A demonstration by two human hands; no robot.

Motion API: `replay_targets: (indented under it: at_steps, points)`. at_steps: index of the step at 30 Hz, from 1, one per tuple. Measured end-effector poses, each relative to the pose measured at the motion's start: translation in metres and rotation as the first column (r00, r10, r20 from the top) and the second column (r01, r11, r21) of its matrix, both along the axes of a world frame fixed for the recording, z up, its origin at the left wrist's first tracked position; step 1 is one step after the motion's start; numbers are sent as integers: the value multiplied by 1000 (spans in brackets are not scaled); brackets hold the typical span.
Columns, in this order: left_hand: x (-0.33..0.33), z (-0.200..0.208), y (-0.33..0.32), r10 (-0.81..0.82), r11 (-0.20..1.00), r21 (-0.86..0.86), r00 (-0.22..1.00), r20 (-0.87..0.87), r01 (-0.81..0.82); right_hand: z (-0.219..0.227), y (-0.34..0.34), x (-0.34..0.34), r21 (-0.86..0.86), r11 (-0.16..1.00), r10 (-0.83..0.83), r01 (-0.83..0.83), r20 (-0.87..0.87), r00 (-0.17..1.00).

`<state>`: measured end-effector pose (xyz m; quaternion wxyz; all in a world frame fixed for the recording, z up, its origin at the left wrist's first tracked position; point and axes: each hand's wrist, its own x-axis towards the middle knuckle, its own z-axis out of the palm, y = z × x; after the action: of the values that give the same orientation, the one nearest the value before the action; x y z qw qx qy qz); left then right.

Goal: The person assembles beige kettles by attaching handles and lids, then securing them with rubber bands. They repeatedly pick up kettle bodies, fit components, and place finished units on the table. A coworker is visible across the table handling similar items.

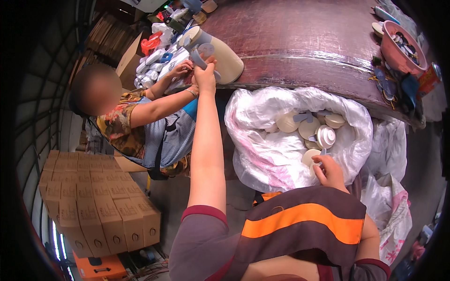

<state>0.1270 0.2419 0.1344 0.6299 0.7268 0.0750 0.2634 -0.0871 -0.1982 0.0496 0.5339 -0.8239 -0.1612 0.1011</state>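
Note:
My left hand (205,77) reaches far forward at the table's edge, its fingers wrapped round a grey, curved, handle-like piece (198,60). That piece sits against a large cream jug-like container (229,58); whether the two are joined I cannot tell. A co-worker's hand (182,69) is close by on the left. Lower right, my right hand (329,171) is in an open white plastic bag (262,154), fingers curled at a round cream lid (310,157) with a grey tab. Several similar lids (309,127) lie inside the bag, one paler and stepped (326,136).
The dark red table (300,37) spans the top. A pink basin (403,49) of small parts stands at its right end. The seated co-worker (140,122) is at left, beside white wrapped pieces (150,70). Stacked cardboard boxes (93,201) fill the lower left.

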Motion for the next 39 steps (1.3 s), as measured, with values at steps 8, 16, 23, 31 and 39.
replay_targets:
  at_steps: [8, 16, 23, 31, 39]
  points:
    - [-3, -1, -1, -21, 1000, 7, 1000, -6, 21, 1, 3, -6, -33, 999, -2, 2, 0, 1000]
    - [-9, -11, 1, -66, 996, 53, 997, -41, 68, 1, 2, -7, -31, 999, 20, -21, -52, 998]
    - [-17, -56, 6, 119, 993, 16, 960, -252, -119, 1, 3, -6, -71, 996, 44, -49, -61, 997]
    - [-56, -74, -20, 374, 761, 618, 913, -166, -199, 7, 4, -3, -92, 988, 114, -121, -73, 991]
    - [-119, -59, -180, -134, 750, 553, 902, -410, 363, 4, 5, -2, -108, 983, 141, -145, -49, 989]
